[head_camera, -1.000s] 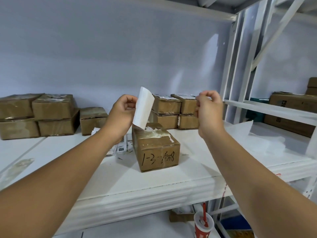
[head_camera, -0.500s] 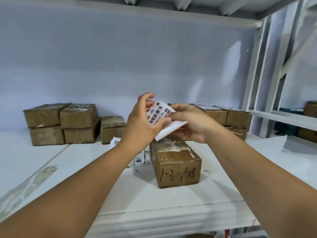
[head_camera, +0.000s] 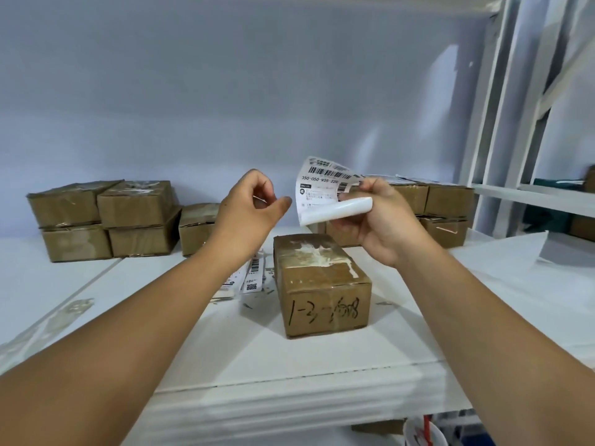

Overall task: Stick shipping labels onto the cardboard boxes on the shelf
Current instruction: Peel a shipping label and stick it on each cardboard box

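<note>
A cardboard box [head_camera: 322, 284] with black handwriting on its front stands on the white shelf [head_camera: 289, 394], old tape residue on its top. Above and just behind it my right hand [head_camera: 383, 220] pinches a shipping label [head_camera: 322, 188] with barcodes, printed side toward me, its lower edge curling up into a white roll. A little to the left of the label, my left hand [head_camera: 254, 207] hangs with fingers curled, thumb near the index finger, and nothing plainly in it.
Loose labels [head_camera: 254, 275] lie left of the box. Stacked boxes [head_camera: 103, 217] sit at the back left, a single box [head_camera: 196, 226] beside them, and more stacks [head_camera: 444, 201] behind my right hand. White sheets [head_camera: 515, 262] cover the shelf's right side; uprights [head_camera: 502, 123] rise there.
Both hands held the label together half a second ago. My left hand has let go and drawn left; my right hand has lifted the label, which now faces me.
</note>
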A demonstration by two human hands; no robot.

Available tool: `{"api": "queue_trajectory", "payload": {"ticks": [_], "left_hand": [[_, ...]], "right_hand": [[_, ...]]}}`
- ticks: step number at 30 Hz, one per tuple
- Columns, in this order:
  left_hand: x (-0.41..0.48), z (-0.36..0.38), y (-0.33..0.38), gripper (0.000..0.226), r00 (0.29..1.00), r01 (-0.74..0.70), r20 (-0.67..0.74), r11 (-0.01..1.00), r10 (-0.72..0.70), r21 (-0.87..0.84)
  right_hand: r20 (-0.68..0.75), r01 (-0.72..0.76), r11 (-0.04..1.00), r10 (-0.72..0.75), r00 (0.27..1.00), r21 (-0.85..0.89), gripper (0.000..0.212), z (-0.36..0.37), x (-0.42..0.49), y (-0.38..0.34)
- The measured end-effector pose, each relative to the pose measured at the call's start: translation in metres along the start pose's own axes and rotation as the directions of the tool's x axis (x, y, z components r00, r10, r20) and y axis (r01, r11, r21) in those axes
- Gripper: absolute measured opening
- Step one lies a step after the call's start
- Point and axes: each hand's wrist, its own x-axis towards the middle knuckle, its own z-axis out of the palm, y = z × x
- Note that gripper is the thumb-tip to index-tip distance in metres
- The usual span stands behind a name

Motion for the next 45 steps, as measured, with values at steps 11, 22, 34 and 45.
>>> {"api": "queue_trajectory", "payload": {"ticks": [11,22,34,45], "left_hand": [[-0.004,-0.001,0.011,0.013,0.980,0.189,0.130,0.899,-0.149,-0.395],[-0.005,0.000,0.006,0.030,0.958,0.219,0.246,0.927,-0.145,-0.304],[0.000,-0.003,0.002,0.033,0.964,0.230,0.196,0.934,-0.180,-0.275],[0.001,-0.010,-0.006,0.015,0.944,0.285,0.217,0.945,-0.248,-0.160]], "right_hand": [[0.015,-0.163,0.986,0.163,0.987,0.019,0.023,-0.001,-0.003,-0.001],[0.076,-0.142,0.981,0.153,0.985,-0.130,0.027,-0.006,-0.002,-0.002],[0.111,-0.192,0.951,0.223,0.968,-0.241,0.020,-0.008,-0.005,-0.007],[0.161,-0.285,0.920,0.335,0.929,-0.270,0.020,-0.009,-0.009,-0.012]]}}
